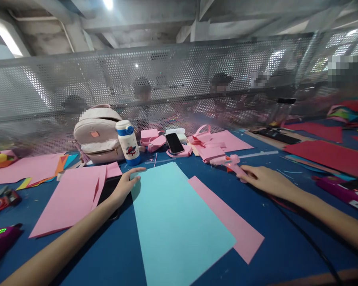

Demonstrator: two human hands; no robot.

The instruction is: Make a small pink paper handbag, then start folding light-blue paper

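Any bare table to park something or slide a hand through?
Bare blue table between pink strip and right forearm, though a cable crosses it; also between left forearm and light blue sheet. Crowded along the mesh: backpack, bottle, phone, pink scraps, glue gun.

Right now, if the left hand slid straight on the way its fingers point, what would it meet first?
Likely the pink paper scraps and the black phone beside them, though depth is unclear. The white bottle stands just left of the line from the left hand.
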